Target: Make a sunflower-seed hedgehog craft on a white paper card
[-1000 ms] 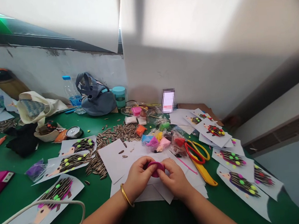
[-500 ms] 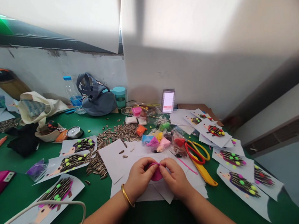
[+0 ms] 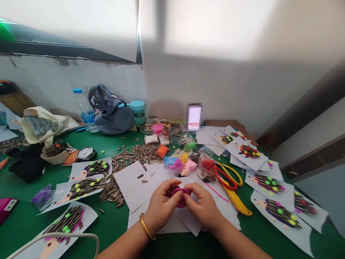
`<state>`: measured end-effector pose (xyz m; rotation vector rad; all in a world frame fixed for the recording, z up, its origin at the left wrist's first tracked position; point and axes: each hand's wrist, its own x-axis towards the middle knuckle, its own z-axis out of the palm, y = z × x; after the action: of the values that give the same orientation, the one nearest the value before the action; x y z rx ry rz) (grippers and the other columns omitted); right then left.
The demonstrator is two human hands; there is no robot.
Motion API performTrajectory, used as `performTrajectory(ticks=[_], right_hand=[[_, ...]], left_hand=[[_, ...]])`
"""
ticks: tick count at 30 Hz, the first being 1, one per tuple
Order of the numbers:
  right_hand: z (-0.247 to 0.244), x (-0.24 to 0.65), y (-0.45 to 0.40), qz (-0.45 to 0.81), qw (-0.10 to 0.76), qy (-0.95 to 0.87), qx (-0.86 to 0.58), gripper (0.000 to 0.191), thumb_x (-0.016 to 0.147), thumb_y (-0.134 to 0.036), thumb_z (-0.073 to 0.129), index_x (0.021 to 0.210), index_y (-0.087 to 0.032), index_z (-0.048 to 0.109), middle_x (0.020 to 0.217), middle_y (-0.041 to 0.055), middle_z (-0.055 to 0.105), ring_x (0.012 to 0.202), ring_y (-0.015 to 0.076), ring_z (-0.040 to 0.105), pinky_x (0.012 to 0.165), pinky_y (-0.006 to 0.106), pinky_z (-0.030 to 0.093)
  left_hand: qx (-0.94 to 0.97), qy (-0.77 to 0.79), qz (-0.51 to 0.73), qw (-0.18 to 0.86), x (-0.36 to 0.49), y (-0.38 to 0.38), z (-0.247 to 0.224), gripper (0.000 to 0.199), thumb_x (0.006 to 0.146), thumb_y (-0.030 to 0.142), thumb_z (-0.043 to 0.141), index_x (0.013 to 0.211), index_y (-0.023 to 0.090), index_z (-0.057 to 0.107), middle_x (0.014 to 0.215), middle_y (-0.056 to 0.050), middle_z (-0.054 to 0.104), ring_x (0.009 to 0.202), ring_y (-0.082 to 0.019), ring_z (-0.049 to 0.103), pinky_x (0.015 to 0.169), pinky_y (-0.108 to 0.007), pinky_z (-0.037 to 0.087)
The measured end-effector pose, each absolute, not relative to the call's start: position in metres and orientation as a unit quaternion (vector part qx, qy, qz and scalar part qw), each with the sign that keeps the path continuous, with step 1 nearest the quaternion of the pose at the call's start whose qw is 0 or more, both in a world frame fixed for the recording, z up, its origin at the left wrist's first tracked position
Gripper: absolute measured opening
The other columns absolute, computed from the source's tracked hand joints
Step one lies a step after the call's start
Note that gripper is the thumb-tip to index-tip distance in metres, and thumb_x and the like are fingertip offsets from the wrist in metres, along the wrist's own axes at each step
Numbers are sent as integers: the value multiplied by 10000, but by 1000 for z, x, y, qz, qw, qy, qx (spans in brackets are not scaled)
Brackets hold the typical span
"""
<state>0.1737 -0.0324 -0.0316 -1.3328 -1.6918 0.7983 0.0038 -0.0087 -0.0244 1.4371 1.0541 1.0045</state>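
A flattened piece of magenta modelling clay [image 3: 181, 201] is pinched between my two hands, above white paper sheets [image 3: 171, 222]. My left hand [image 3: 163, 201] grips its left side, thumb on the near face; a gold bangle [image 3: 146, 226] circles that wrist. On the other side my right hand [image 3: 201, 203] holds the clay with thumb and fingers. Both thumbs nearly meet on the piece, and the fingertips behind it are partly hidden. Just beyond the hands lie small bags of coloured clay [image 3: 181, 163] and a few loose sunflower seeds [image 3: 144, 181].
Scissors with red and yellow handles [image 3: 226, 177] and a yellow cutter [image 3: 237, 200] lie to the right. Hedgehog pictures covered in seeds [image 3: 282, 212] flank both sides. A seed pile [image 3: 135, 155] spreads at left centre. A white cable [image 3: 91, 235] loops at front left.
The magenta clay has tilted and turned slightly between my fingers, showing a more rounded upper rim. My fingers have shifted a little; the things on the table stay put.
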Motion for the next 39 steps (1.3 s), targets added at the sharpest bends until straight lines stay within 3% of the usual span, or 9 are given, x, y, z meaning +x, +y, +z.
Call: performTrajectory(ticks=[5, 12, 19, 27, 33, 39], right_hand=[[-32, 174, -33, 324, 421, -655, -537, 150, 902, -321, 529, 905, -205, 624, 886, 49, 658, 870, 218, 599, 791, 338, 465], [-33, 175, -32, 343, 415, -654, -531, 166, 909, -312, 519, 932, -205, 644, 911, 55, 676, 882, 220, 615, 791, 335, 482], [-33, 175, -31, 354, 430, -643, -526, 204, 907, -365, 558, 995, -210, 657, 948, 55, 678, 919, 223, 618, 836, 339, 481], [-33, 176, -31, 334, 402, -669, -528, 149, 904, -303, 546, 954, -219, 658, 938, 46, 686, 911, 220, 620, 830, 338, 470], [-32, 175, -32, 329, 408, -671, -524, 172, 909, -327, 546, 972, -218, 662, 949, 48, 691, 922, 221, 620, 838, 343, 467], [-33, 175, -32, 333, 405, -671, -523, 163, 908, -323, 553, 961, -223, 670, 951, 45, 696, 914, 219, 625, 834, 343, 468]], left_hand=[[626, 448, 402, 496, 3, -7, -24, 176, 871, 321, 601, 889, 175, 697, 902, -71, 694, 863, -206, 646, 798, -334, 523], [705, 395, 406, 427, 2, -14, -19, 296, 882, 217, 601, 1167, 268, 666, 1044, -58, 634, 961, -188, 613, 858, -320, 505], [686, 422, 444, 392, 0, -6, -27, 145, 903, 227, 575, 963, 218, 706, 931, -48, 667, 907, -185, 620, 829, -325, 502], [673, 430, 443, 407, 1, -7, -27, 206, 875, 247, 603, 1066, 225, 679, 1007, -52, 669, 902, -178, 634, 787, -304, 515], [667, 447, 429, 414, 1, -6, -28, 131, 870, 270, 608, 894, 205, 719, 894, -44, 697, 868, -187, 645, 807, -314, 504], [611, 442, 441, 487, 1, -8, -26, 263, 866, 341, 612, 1073, 193, 679, 1027, -73, 694, 916, -204, 657, 810, -319, 528]])
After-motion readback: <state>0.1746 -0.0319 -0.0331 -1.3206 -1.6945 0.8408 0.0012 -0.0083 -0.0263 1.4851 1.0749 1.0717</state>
